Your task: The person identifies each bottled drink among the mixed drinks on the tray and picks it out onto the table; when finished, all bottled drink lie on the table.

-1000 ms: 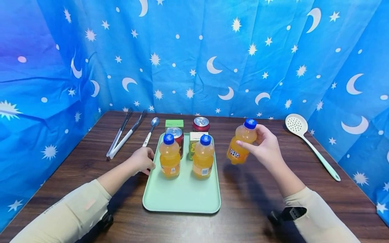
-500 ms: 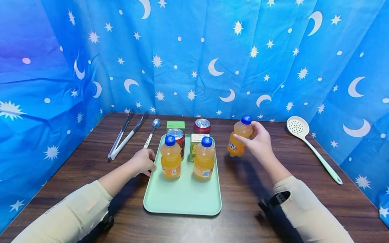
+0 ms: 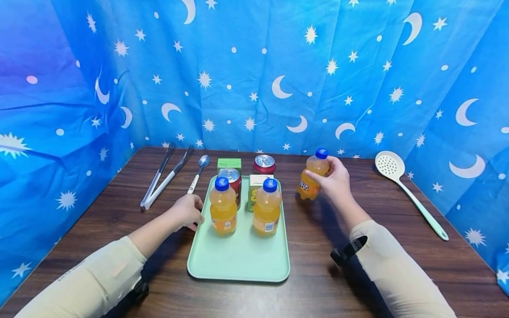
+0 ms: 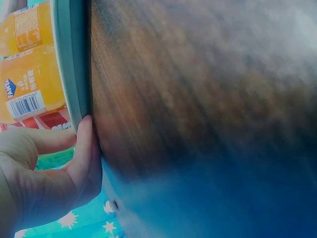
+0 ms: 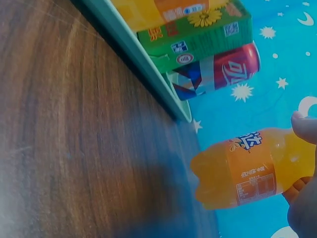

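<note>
My right hand (image 3: 336, 179) grips a bottle of orange soda (image 3: 310, 181) with a blue cap, slightly tilted, right of the tray. In the right wrist view the bottle's (image 5: 242, 166) base hangs above the table. My left hand (image 3: 187, 211) pinches the left rim of the light green tray (image 3: 238, 260); the left wrist view shows thumb and fingers at that rim (image 4: 74, 64). Two more orange soda bottles, a left one (image 3: 223, 212) and a right one (image 3: 267, 212), stand on the tray. Behind them are a red can (image 3: 234, 176) and a green drink carton (image 3: 254, 187), partly hidden.
At the tray's far end are another green carton (image 3: 229, 163) and another red can (image 3: 264, 163). Tongs (image 3: 165, 181) and a spoon (image 3: 196, 174) lie to the left. A skimmer (image 3: 405, 190) lies far right on the wooden table (image 3: 326, 274). A blue curtain (image 3: 238, 66) hangs behind.
My right hand has carried the orange soda bottle a little away from me and slightly left. My left hand stays on the tray's rim, and the tray's things stand as before.
</note>
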### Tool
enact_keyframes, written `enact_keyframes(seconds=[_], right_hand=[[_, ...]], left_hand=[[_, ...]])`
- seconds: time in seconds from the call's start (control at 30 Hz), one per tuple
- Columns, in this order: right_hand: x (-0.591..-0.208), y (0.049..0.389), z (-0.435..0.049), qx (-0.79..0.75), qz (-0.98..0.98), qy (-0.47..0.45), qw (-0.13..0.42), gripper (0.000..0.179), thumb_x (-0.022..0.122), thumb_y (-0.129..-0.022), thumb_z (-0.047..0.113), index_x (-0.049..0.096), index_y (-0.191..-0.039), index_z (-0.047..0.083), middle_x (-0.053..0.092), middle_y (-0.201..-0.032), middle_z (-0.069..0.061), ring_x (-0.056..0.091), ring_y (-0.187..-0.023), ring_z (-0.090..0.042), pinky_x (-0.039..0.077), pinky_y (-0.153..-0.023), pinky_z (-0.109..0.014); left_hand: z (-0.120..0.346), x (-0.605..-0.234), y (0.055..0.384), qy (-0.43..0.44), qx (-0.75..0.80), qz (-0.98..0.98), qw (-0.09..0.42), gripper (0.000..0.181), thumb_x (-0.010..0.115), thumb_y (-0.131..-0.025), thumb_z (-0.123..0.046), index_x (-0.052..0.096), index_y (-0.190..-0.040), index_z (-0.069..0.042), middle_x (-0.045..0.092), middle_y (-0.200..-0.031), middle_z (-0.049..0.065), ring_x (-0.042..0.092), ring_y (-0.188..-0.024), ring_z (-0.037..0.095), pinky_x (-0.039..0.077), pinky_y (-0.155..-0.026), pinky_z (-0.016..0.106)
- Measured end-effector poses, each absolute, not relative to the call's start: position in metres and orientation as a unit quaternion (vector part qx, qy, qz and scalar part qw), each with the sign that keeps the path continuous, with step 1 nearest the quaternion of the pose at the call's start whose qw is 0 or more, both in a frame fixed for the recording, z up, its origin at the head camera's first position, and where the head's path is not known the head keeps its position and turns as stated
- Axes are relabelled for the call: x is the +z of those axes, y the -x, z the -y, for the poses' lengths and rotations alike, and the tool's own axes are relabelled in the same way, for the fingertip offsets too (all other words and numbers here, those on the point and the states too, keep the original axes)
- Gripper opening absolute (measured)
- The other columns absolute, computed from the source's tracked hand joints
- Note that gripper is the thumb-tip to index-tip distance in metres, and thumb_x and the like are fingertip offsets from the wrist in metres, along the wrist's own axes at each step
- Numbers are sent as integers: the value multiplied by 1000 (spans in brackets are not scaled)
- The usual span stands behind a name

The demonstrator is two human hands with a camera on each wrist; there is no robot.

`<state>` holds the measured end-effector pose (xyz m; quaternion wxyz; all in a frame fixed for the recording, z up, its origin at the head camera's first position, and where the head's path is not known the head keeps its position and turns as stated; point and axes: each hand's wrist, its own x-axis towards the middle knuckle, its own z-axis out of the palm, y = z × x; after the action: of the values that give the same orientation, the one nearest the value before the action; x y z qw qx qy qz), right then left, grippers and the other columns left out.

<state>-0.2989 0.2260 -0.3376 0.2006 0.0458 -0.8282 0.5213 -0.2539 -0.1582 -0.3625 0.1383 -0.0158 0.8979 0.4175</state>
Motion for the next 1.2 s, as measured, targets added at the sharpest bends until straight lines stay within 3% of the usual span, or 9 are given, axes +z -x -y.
enact_keyframes(seconds=[0.93,1.2], right_hand=[[-349,318,-228,520,833,-7,187,66,78,-77,29,45,-130,6,51,-127,-15,49,-117,-31,44,-98,-48],[-352,318,-231,492,846,-10,204,80,79,-72,39,42,-134,5,50,-129,-15,50,-116,-31,44,-99,-45]], left_hand=[[157,-361,254,17,412,-901,137,31,65,-74,13,51,-102,8,52,-92,19,62,-66,23,58,-51,32],[158,-365,256,21,415,-899,136,32,65,-73,14,51,-101,8,52,-91,20,63,-66,23,58,-51,32]])
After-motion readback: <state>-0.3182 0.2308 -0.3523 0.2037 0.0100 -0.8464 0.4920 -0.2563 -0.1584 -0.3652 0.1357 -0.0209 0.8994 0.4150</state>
